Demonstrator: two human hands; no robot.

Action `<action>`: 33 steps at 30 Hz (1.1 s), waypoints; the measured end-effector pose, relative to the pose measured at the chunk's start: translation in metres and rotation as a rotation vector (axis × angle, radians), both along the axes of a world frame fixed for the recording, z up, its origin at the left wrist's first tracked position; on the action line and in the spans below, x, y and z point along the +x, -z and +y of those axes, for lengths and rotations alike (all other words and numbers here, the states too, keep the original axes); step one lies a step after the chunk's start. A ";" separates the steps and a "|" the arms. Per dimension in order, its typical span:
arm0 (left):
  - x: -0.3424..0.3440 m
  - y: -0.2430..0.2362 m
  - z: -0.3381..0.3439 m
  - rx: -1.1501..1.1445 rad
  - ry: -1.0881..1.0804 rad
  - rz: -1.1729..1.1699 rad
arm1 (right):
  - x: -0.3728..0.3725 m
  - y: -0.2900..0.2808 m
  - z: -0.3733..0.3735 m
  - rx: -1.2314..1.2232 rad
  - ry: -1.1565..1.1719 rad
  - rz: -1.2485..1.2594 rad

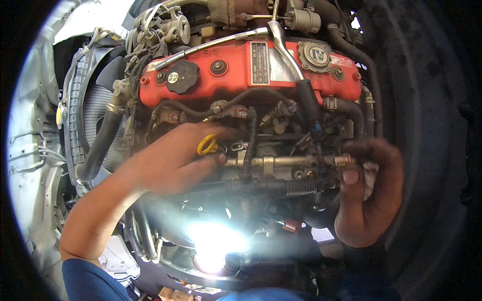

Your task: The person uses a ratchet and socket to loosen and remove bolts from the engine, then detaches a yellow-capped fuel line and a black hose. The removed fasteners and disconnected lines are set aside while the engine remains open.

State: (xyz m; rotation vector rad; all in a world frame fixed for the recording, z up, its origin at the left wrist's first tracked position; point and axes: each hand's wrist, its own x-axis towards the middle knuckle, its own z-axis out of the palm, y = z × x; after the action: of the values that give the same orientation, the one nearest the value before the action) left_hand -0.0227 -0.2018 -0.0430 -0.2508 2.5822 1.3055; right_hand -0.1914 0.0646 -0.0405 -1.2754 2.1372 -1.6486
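Note:
A metal fuel rail [291, 161] lies across the lower front of the engine, with a copper-coloured threaded tip [342, 160] at its right end. At its left end my left hand [173, 158] is closed, thumb in front and fingers reaching behind, partly smeared by motion. A yellow ring handle [207, 145] stands against those fingers. My right hand [374, 195] curls around the threaded end, thumb below and forefinger above. A whitish scrap [370, 176], perhaps cloth, shows inside that palm. Black corrugated wire sleeves [249, 145] cross in front of the rail.
Behind the rail is a red valve cover [226, 83] with a black cap [182, 77]. A long ratchet with a black grip [307, 98] and a chrome bar [211, 46] rest on it. A bright lamp [216, 246] shines below. The radiator [98, 118] stands left.

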 end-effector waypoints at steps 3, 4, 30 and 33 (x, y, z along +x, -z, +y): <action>-0.001 0.002 0.003 -0.010 -0.033 0.002 | 0.005 0.018 0.015 0.064 -0.037 0.085; -0.001 0.001 0.005 -0.003 -0.063 -0.042 | 0.006 0.023 0.017 0.043 -0.064 0.116; 0.005 0.000 0.008 -0.101 -0.161 0.008 | 0.022 0.036 0.018 0.080 0.116 -0.074; 0.005 0.000 0.006 -0.078 -0.163 -0.020 | 0.022 0.033 0.016 0.091 0.094 -0.084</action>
State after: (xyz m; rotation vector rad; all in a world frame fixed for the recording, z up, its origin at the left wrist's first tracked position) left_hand -0.0174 -0.1955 -0.0429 -0.4958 2.6465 1.2484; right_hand -0.1689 0.0810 -0.0737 -1.0760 2.2255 -1.5890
